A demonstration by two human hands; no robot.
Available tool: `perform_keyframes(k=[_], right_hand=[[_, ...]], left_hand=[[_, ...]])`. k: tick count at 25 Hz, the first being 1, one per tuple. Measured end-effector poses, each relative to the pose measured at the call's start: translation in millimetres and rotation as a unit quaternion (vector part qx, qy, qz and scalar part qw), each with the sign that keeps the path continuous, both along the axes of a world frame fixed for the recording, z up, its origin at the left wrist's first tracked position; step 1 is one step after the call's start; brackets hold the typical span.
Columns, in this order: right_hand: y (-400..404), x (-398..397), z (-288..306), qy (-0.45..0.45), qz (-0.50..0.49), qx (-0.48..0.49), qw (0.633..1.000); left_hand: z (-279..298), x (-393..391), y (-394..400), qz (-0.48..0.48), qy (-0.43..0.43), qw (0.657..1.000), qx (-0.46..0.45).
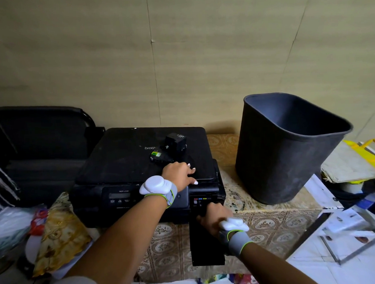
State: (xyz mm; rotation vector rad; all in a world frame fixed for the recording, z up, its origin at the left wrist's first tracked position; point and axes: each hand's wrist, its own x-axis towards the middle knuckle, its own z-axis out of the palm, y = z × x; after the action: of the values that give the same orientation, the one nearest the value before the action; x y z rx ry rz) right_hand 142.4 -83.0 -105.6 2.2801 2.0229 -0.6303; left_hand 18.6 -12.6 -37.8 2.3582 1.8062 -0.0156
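A black printer (123,166) sits on a table covered by a patterned cloth (171,245). My left hand (180,174) rests flat on the front right of the printer's lid, fingers spread. On the lid behind it lie a small black ink cartridge with a green label (158,155) and a black boxy cartridge (176,142). The ink compartment door (205,246) at the printer's front right hangs open toward me. My right hand (213,216) reaches into that compartment; its fingers are hidden inside, so what they hold cannot be seen. Coloured slot labels (202,198) show above it.
A tall dark waste bin (286,157) stands on the table right of the printer. Papers and a yellow bag (355,162) crowd the far right. A gold patterned bundle (57,235) and plastic bags lie at the left. A black chair (42,135) stands behind.
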Motion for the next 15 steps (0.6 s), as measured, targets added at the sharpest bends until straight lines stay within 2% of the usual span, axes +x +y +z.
perform_keyframes(k=[15], right_hand=[[-28.9,20.1,1.0,0.006,0.014,0.000,1.000]], left_hand=[[-5.7,1.1,-10.7,-0.016,0.023,1.000,0.004]])
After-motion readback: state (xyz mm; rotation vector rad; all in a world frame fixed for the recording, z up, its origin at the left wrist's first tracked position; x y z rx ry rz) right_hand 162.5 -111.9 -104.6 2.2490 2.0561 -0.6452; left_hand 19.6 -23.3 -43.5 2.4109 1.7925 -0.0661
